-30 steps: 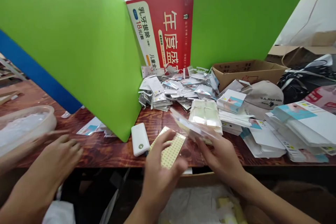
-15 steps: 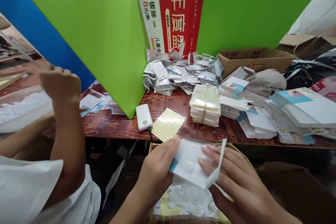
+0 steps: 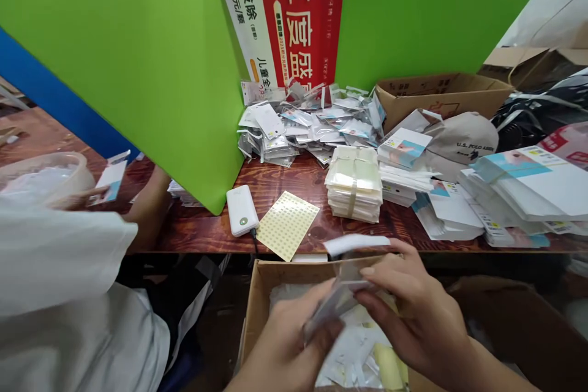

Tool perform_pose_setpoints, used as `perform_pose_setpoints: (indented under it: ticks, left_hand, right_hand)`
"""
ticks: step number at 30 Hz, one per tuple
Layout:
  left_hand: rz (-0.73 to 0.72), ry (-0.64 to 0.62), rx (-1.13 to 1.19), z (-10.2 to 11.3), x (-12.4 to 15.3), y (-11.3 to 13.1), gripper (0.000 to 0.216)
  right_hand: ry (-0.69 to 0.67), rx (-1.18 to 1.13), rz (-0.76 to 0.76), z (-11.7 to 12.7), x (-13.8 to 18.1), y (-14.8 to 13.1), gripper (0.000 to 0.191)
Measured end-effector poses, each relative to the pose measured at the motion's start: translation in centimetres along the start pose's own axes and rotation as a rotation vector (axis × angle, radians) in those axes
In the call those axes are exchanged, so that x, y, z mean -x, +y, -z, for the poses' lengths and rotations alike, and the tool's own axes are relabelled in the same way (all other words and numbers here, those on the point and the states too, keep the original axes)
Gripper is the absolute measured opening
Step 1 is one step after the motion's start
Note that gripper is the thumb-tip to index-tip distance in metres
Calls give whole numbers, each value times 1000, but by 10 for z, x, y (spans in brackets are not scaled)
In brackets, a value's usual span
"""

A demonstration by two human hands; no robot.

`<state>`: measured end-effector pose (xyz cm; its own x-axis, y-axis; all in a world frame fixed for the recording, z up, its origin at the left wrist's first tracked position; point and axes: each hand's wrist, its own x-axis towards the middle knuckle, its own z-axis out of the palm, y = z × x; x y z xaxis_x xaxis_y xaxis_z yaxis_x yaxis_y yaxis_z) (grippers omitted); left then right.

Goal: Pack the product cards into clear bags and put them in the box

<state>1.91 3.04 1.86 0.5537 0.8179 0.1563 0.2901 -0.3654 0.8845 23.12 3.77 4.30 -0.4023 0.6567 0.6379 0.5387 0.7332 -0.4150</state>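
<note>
A clear plastic bag [image 3: 325,307] with a card in it is held tilted above an open cardboard box [image 3: 253,300]. Its white-edged flap [image 3: 353,244] stands up at the top. My left hand [image 3: 294,334] is closed round the lower part of the bag, thumb and fingers on either side. At the bag's mouth, just under the flap, my right hand [image 3: 407,294] pinches the plastic with its fingertips. White scraps [image 3: 351,355] and a yellowish piece [image 3: 388,362] lie in the box below both hands.
On the table are a sheet of small stickers [image 3: 288,225], a white power bank [image 3: 242,210], a banded stack [image 3: 353,184], a heap of bagged cards [image 3: 307,125] and stacks of cards [image 3: 452,214]. A green panel [image 3: 184,73] stands left. Beyond it a co-worker's hand holds a card [image 3: 111,179].
The bag has turned from nearly flat to steeply tilted, with its flap swung up to the top. The view has shifted slightly. The co-worker's raised fist has come down.
</note>
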Motion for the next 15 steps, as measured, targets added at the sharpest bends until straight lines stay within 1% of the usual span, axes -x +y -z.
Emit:
perform_pose_setpoints:
  ticks: [1,2,4,6,8,9,11,13,15]
  left_hand:
    - [103,-51,175,-2,3,2,45]
    - [183,-50,295,-3,5,4,49]
    - [254,53,369,-5,8,5,51]
    - [259,111,311,-4,6,7,44]
    - [201,112,212,-3,1,9,40]
    - [169,112,166,-2,-2,10,40]
    - [137,124,91,-1,-6,12,38]
    - [134,111,25,0,-9,13,35]
    - [141,81,-49,0,-8,12,30]
  right_hand:
    - [29,-17,-15,0,-2,0,25]
    - [10,-30,-16,-1,-4,-1,23]
    - [-33,-8,-17,-3,-9,-4,21]
    - [33,94,-21,-6,-13,-7,19]
    - [94,206,-8,-10,-18,-8,21]
    - [81,244,15,-11,-20,-7,21]
    - [-8,290,114,-13,-24,-3,22]
    - [-77,349,224,-13,-28,3,28]
    - [-154,364,278,-13,-31,10,34]
